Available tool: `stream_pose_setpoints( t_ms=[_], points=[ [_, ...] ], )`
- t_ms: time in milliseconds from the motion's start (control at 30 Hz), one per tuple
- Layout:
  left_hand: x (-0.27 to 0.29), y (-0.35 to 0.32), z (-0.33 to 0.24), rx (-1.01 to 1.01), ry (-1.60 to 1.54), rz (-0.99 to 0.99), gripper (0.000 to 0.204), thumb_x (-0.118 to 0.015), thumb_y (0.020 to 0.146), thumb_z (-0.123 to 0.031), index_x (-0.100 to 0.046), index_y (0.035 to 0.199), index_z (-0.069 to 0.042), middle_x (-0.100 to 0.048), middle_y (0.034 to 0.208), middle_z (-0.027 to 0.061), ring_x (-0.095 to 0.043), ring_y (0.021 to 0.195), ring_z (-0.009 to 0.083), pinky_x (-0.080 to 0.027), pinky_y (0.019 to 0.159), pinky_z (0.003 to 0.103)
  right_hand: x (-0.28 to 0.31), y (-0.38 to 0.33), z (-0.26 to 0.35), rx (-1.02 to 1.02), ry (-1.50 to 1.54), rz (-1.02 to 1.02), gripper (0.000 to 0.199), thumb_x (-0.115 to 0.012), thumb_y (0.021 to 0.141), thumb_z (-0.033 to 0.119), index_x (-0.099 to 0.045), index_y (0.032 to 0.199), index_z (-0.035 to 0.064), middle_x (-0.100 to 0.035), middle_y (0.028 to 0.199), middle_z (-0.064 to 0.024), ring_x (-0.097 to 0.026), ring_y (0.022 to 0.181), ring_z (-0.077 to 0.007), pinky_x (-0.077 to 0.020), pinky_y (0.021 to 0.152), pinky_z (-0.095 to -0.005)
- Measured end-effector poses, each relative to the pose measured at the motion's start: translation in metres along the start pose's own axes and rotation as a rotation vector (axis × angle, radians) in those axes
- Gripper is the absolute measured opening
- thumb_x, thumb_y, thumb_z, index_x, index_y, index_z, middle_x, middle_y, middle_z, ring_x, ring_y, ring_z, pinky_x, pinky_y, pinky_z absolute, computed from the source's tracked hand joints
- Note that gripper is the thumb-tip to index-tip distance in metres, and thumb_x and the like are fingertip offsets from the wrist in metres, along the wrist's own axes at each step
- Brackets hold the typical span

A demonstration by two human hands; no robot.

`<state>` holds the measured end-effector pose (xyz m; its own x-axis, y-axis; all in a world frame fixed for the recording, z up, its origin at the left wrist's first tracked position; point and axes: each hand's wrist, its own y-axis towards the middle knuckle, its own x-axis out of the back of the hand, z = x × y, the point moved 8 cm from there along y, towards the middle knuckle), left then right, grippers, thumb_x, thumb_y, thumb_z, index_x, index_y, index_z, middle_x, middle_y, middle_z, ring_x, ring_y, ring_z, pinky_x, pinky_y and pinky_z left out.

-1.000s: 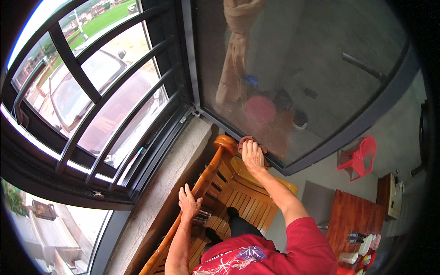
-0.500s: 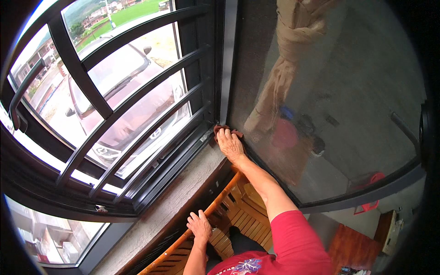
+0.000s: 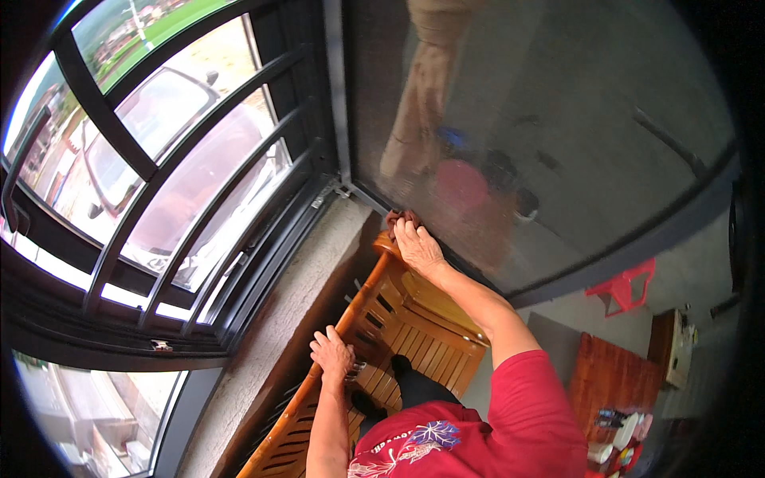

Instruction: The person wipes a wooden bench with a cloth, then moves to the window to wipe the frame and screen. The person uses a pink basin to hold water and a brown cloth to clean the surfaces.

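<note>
My right hand (image 3: 418, 248) presses a dark reddish-brown cloth (image 3: 401, 217) against the lower frame edge (image 3: 370, 199) of the dark mesh or glass panel (image 3: 590, 199) that stands swung inward. The cloth is bunched under my fingertips, close above the end post of the wooden bench (image 3: 388, 245). My left hand (image 3: 331, 352) grips the bench's top rail, its fingers curled over the wood. My legs are on the slatted seat below.
At the left, a dark barred window (image 3: 199, 167) looks out on a parked car (image 3: 191, 171). A rough concrete sill (image 3: 299, 279) runs below it. A red plastic stool (image 3: 625, 287) and a reddish-brown wooden table (image 3: 610, 382) stand at the right.
My right hand has slid the cloth along the panel's lower frame, away from the window corner. My left hand stays on the rail. The view has shifted rightward.
</note>
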<state>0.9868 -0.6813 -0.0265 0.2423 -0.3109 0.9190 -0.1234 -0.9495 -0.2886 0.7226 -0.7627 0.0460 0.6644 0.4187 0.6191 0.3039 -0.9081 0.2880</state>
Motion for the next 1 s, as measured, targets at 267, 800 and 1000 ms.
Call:
stream_pose_setpoints(
  t_ms=[267, 800, 1000],
  points=[
    [-0.004, 0.001, 0.004, -0.077, -0.049, 0.119, 0.072, -0.076, 0.071, -0.028, -0.036, 0.127, -0.012, -0.043, 0.118, 0.0159, -0.044, 0.108, 0.0381, -0.044, 0.085, 0.051, 0.048, -0.144, -0.034, -0.010, 0.075, 0.069, 0.038, -0.047, 0.086, 0.021, -0.056, 0.119, 0.0035, -0.042, 0.123, -0.0087, -0.038, 0.110, -0.0255, -0.0346, 0.085, -0.0325],
    [0.005, -0.011, 0.005, -0.180, -0.067, 0.088, 0.071, -0.074, 0.072, -0.026, -0.033, 0.128, -0.010, -0.044, 0.119, 0.0153, -0.045, 0.111, 0.0379, -0.044, 0.089, 0.050, 0.273, -0.135, -0.261, -0.500, -0.199, -0.351, 0.030, -0.060, 0.081, 0.008, -0.056, 0.110, 0.0129, -0.051, 0.090, -0.0081, -0.045, 0.068, -0.0174, -0.0352, 0.058, -0.0315],
    [-0.004, -0.009, 0.001, -0.177, -0.085, 0.097, 0.072, -0.076, 0.071, -0.027, -0.034, 0.128, -0.011, -0.044, 0.119, 0.0147, -0.045, 0.111, 0.0376, -0.046, 0.087, 0.050, 0.175, -0.181, -0.138, -0.005, 0.190, -0.029, 0.023, -0.060, 0.076, 0.011, -0.054, 0.098, 0.0140, -0.048, 0.078, -0.0037, -0.046, 0.065, -0.0142, -0.0354, 0.054, -0.0296]
  ],
)
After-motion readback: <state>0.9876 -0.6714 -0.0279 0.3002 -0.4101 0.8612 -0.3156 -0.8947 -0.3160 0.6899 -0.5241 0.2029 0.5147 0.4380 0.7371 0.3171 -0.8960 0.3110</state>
